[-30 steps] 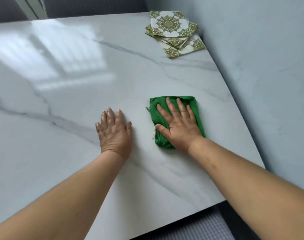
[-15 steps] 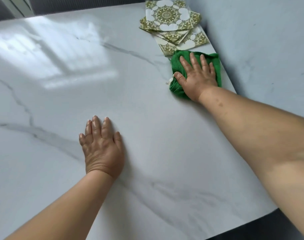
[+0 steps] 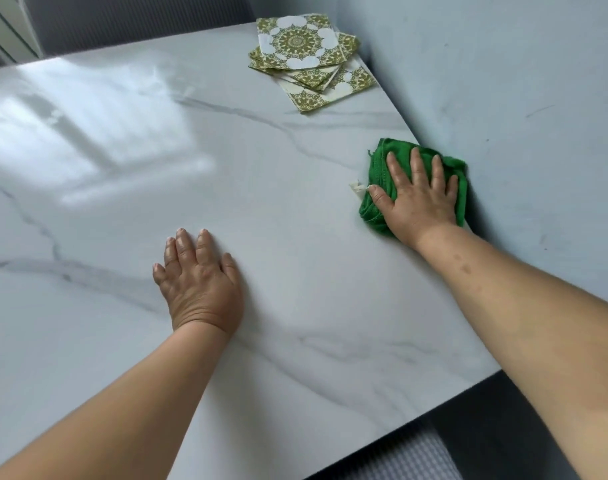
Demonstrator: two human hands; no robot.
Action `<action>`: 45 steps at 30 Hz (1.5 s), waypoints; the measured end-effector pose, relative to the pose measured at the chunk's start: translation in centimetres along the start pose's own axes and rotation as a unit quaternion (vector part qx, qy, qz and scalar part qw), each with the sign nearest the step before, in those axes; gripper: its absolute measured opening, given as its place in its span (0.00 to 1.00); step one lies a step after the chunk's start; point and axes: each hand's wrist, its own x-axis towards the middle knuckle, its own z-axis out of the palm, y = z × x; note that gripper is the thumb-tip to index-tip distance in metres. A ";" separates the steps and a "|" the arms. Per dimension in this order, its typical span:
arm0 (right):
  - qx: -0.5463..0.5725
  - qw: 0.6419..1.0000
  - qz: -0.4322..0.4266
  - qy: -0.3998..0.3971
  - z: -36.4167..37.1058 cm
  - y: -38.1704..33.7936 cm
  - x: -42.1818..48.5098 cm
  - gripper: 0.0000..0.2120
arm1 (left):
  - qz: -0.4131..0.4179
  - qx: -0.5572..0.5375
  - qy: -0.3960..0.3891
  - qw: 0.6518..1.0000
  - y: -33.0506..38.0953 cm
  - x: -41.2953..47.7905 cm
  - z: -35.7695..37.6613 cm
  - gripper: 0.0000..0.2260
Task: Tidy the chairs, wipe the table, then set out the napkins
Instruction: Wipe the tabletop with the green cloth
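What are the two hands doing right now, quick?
Left hand: open, flat on the table, holding nothing.
Right hand: open, fingers straight, pressing the green cloth.

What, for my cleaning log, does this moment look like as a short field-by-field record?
table: white marble-look top, wall along its right side
left hand: flat on the table, fingers straight, holding nothing
right hand: presses flat on the green cloth
green cloth: bunched, at the table's right edge by the wall
napkins: loose patterned stack at the far right corner, apart from the cloth
stage: wiping; napkins not yet set out
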 end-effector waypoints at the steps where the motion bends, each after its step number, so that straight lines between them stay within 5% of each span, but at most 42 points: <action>1: 0.002 1.000 0.013 0.002 0.4 0.5 -1.5 0.33 | 0.004 0.003 -0.001 1.000 0.0 0.0 0.0 0.24; 7: 0.011 0.998 0.060 -0.002 2.1 -0.1 -11.1 0.34 | 0.019 0.000 -0.020 1.000 -0.4 -0.2 -0.3 0.25; 14: -0.011 0.998 -0.038 -0.038 4.1 -1.1 -20.5 0.33 | 0.026 -0.021 -0.032 0.999 -0.4 -0.2 -0.5 0.25; 27: 0.031 0.998 0.058 -0.011 -0.2 -6.6 3.3 0.33 | 0.003 0.009 -0.019 1.000 -0.1 0.4 1.1 0.26; 34: 0.006 0.958 -0.282 -0.045 1.5 -10.7 -4.0 0.33 | -0.011 0.011 -0.031 0.999 0.3 0.1 0.4 0.26; 45: 0.009 1.000 -0.013 -0.010 -1.8 -6.5 11.0 0.30 | 0.001 0.010 -0.024 1.000 0.0 0.1 0.4 0.26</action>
